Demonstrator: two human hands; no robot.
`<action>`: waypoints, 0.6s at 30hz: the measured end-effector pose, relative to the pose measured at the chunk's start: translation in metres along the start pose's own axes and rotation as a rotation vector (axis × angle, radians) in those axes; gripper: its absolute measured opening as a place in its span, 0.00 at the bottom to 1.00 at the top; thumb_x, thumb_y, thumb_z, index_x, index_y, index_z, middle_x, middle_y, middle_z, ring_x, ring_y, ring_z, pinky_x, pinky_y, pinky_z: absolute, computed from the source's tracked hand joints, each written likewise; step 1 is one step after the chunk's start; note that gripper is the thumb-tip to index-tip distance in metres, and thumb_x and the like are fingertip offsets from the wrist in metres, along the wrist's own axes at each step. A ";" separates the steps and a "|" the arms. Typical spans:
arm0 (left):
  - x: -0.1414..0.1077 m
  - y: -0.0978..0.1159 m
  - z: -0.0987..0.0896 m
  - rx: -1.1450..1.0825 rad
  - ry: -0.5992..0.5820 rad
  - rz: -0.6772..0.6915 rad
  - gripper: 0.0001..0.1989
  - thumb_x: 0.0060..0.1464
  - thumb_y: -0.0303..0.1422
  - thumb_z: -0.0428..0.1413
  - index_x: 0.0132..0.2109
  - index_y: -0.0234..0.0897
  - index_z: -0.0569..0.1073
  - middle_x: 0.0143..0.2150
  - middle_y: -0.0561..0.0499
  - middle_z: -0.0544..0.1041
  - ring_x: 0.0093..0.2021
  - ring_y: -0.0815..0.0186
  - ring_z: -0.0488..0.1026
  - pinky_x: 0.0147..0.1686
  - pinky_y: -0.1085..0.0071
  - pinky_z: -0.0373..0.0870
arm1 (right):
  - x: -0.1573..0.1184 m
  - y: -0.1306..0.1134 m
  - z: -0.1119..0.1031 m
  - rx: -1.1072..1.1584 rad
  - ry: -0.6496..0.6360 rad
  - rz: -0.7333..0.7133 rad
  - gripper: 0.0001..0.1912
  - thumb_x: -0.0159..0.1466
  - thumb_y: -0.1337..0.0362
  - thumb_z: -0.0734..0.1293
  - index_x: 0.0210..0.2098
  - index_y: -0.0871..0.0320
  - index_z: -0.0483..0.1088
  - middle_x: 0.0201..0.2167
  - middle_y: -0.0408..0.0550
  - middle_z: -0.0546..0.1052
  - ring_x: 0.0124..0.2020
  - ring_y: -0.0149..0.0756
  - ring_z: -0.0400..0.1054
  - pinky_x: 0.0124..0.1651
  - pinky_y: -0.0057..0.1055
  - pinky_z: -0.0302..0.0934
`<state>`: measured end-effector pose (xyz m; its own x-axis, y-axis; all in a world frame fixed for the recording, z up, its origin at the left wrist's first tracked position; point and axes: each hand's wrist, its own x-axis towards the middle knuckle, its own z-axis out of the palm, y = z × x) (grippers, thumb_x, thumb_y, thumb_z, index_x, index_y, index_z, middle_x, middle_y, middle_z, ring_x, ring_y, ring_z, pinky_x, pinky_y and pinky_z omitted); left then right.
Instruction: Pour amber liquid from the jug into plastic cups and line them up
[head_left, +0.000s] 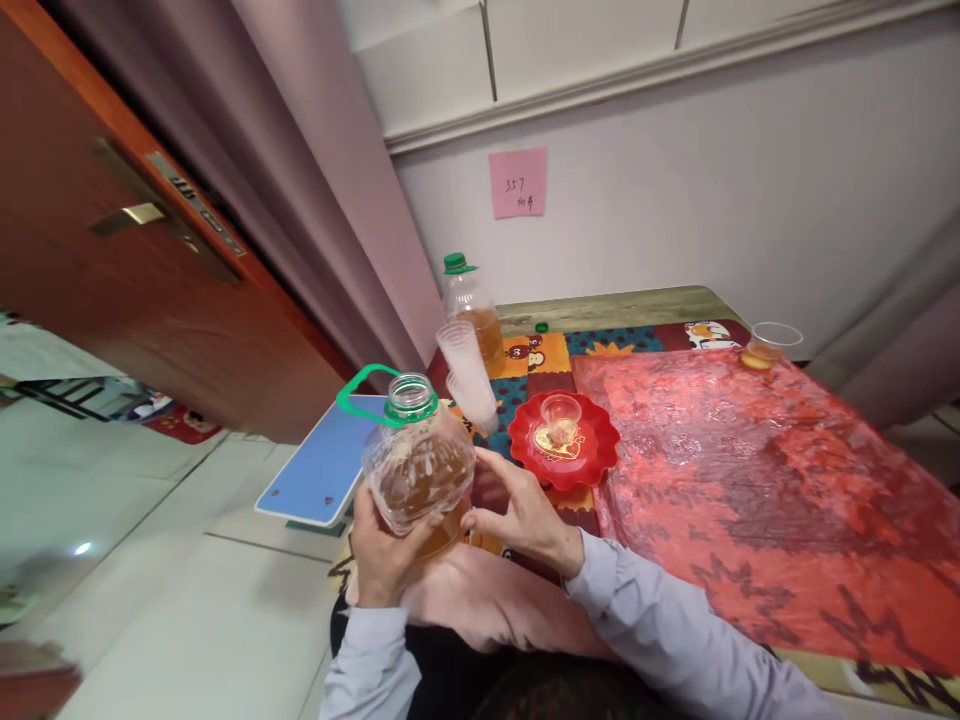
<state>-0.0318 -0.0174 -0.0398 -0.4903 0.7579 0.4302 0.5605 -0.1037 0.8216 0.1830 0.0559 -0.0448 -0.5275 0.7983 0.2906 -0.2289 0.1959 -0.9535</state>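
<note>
Over the near left part of the table I have an uncapped clear plastic bottle (420, 470) with amber liquid in it. Its neck has a green ring, and a green carrying handle (360, 392) sticks out to the left. My left hand (386, 545) is wrapped round the lower left side, thumb across the front. At its right side my right hand (517, 510) holds the bottle with curved fingers and thumb; some fingertips are hidden. Just behind leans a stack of clear plastic cups (469, 375). A red scalloped plate (517, 435) bears a clear cup (561, 415).
A second bottle with a green cap (455, 264) stands at the back, and a loose green cap (541, 327) lies near it. At the far right is a cup with amber liquid (763, 352). Red plastic film (712, 470) covers the right side. A blue board (322, 465) juts out left.
</note>
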 end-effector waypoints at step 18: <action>0.030 0.055 0.009 0.414 -0.300 0.214 0.46 0.36 0.56 0.74 0.60 0.40 0.76 0.54 0.40 0.83 0.52 0.43 0.82 0.55 0.48 0.78 | -0.008 0.025 0.000 0.186 0.168 0.025 0.38 0.62 0.31 0.71 0.56 0.55 0.75 0.53 0.57 0.82 0.56 0.55 0.76 0.61 0.51 0.71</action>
<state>-0.0095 0.0050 0.0149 -0.1591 0.9042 0.3963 0.8719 -0.0596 0.4860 0.1814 0.0548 -0.0712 -0.3948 0.8883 0.2348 -0.3723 0.0790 -0.9247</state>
